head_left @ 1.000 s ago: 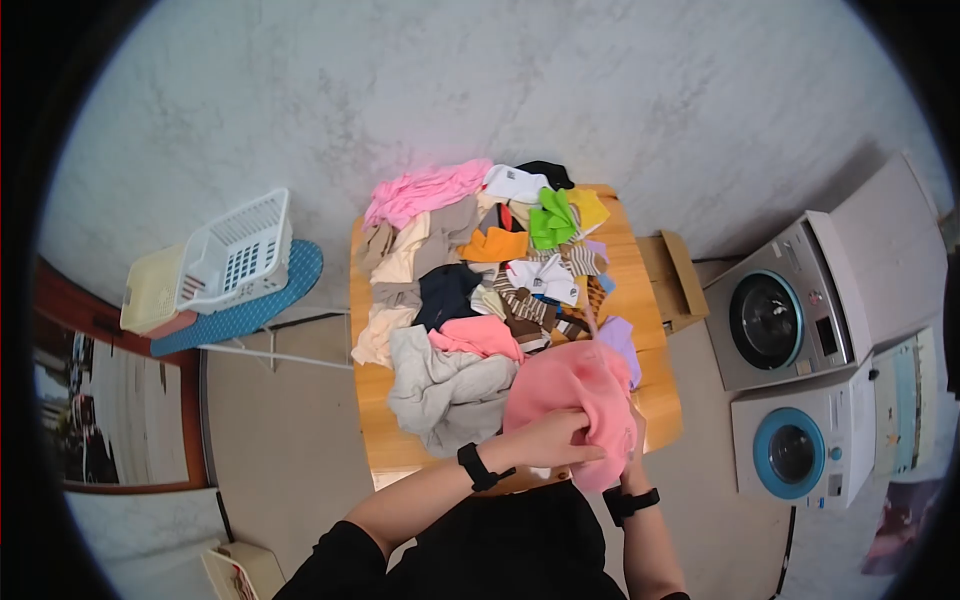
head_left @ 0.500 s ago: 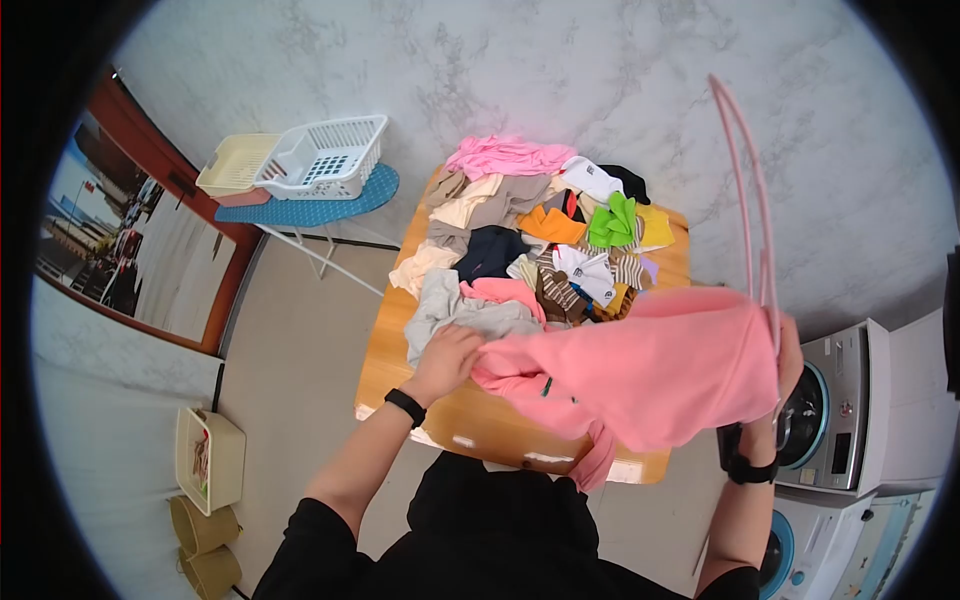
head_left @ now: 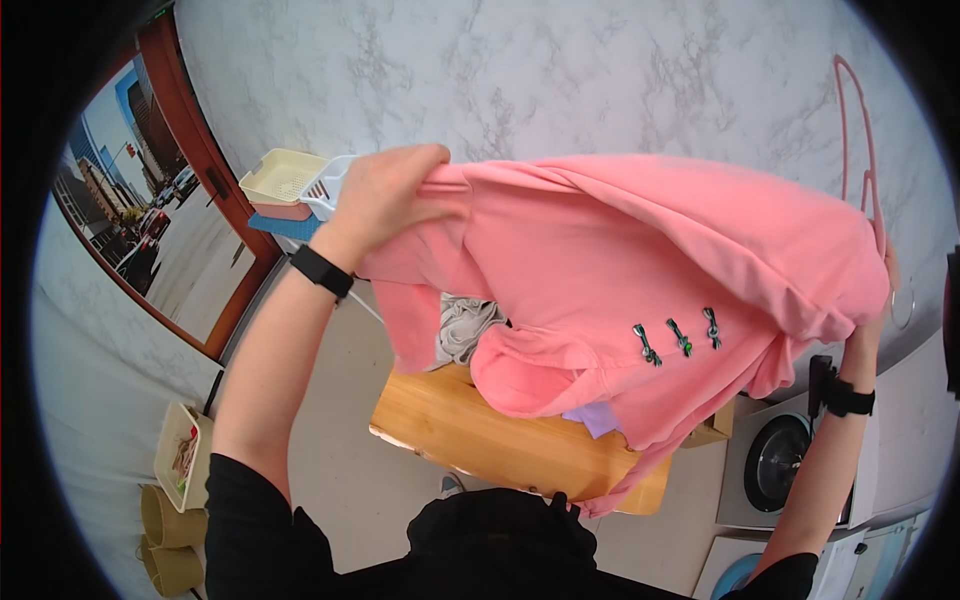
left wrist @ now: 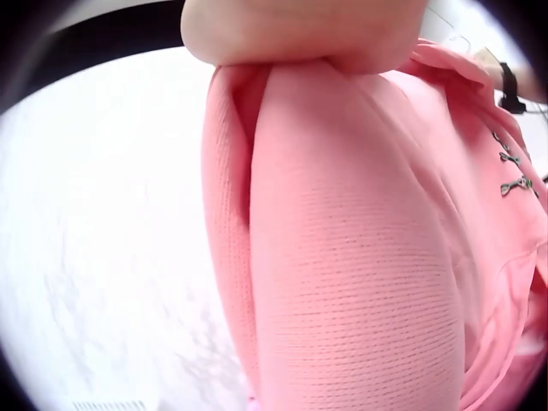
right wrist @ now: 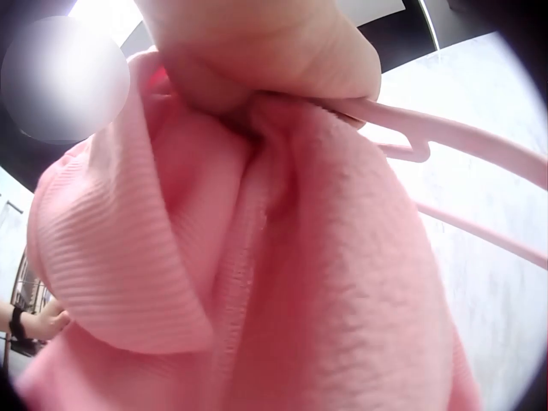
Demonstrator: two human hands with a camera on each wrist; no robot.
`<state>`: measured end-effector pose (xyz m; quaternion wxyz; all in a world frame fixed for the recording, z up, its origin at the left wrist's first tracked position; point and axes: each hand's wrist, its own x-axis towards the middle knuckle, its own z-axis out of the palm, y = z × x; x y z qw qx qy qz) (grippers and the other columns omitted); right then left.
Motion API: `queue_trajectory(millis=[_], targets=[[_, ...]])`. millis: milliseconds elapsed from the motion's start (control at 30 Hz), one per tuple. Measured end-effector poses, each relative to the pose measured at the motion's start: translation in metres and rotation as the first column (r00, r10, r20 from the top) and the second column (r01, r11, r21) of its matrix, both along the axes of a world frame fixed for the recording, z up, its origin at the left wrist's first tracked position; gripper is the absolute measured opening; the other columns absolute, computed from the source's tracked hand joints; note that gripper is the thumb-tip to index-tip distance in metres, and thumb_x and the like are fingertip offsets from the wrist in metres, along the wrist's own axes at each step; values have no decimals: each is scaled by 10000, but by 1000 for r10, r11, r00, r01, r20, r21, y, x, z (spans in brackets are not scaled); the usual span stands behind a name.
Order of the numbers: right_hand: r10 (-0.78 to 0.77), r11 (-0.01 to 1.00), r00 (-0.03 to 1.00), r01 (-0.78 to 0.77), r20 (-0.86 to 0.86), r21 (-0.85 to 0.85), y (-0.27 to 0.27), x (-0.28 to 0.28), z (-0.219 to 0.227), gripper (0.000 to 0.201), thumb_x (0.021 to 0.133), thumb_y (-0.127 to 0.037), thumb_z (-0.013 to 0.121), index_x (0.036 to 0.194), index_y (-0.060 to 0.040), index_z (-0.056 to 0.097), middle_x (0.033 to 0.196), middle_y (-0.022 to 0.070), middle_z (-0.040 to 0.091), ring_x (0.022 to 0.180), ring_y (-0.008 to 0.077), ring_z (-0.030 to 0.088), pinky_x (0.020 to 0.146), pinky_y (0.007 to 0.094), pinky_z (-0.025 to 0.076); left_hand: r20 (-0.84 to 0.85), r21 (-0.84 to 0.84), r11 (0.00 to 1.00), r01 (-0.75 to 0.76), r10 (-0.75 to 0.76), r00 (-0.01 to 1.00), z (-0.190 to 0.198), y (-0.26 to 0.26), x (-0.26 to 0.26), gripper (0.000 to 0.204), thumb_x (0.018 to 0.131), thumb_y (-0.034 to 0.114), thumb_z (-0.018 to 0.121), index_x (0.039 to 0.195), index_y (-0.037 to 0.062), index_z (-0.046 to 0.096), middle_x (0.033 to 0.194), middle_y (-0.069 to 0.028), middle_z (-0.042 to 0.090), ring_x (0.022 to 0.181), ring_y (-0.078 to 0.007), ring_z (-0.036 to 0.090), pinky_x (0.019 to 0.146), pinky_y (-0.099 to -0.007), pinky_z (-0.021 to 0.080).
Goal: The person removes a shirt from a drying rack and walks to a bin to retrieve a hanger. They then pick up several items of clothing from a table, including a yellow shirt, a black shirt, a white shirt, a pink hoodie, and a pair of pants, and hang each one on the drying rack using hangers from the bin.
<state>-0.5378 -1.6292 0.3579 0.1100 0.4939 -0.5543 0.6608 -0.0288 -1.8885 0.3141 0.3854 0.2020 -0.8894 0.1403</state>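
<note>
A pink sweatshirt [head_left: 620, 260] with dark green knotted fastenings [head_left: 678, 338] is stretched between my hands above the table. My left hand [head_left: 385, 195] pinches its left end between thumb and fingers. In the left wrist view, a ribbed band [left wrist: 360, 282] hangs below that hand. At the other end my right hand [head_left: 880, 290] grips the bunched fabric, largely hidden behind it in the head view. The right wrist view has this hand [right wrist: 265, 51] holding the fabric together with a pink hanger [right wrist: 454, 137], whose loop sticks out past the fingers.
The wooden table [head_left: 470, 420] lies below, mostly covered by the sweatshirt; a grey garment [head_left: 465, 325] and a lilac cloth [head_left: 595, 418] show past it. Baskets [head_left: 285, 178] stand on a blue ironing board at the left. A washing machine [head_left: 775, 465] is at the right.
The pink sweatshirt was bunched low over the table; both hands have raised it and spread it wide. My left hand moved up and left, my right hand up and right with the hanger.
</note>
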Motion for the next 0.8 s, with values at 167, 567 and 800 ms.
queue_trajectory(millis=[167, 567, 800], targets=[[-17, 1000, 987, 19, -158, 15, -14, 6, 52, 358, 955, -152, 456, 1247, 37, 541, 1139, 118, 626, 1000, 162, 612, 869, 278, 485, 19, 79, 974, -214, 213, 977, 34, -39, 25, 150, 794, 144, 624, 924, 77, 592, 828, -133, 636, 816, -363, 608, 675, -438, 488], [4, 1000, 998, -6, -61, -24, 11, 8, 97, 366, 942, -144, 505, 1260, 32, 541, 1147, 111, 629, 990, 162, 613, 850, 280, 496, -266, 254, 924, -287, 352, 897, 50, -77, 102, 277, 804, 7, 463, 1029, 60, 615, 928, -183, 656, 889, -373, 616, 757, -411, 493], [31, 760, 999, -36, 19, 649, -29, -4, -10, 264, 891, -165, 547, 1042, 34, 634, 897, 83, 678, 767, 127, 622, 637, 262, 496, -268, 350, 911, -218, 321, 908, 41, -91, 40, 237, 829, 99, 466, 1011, 53, 610, 952, -238, 657, 880, -415, 631, 777, -477, 495]])
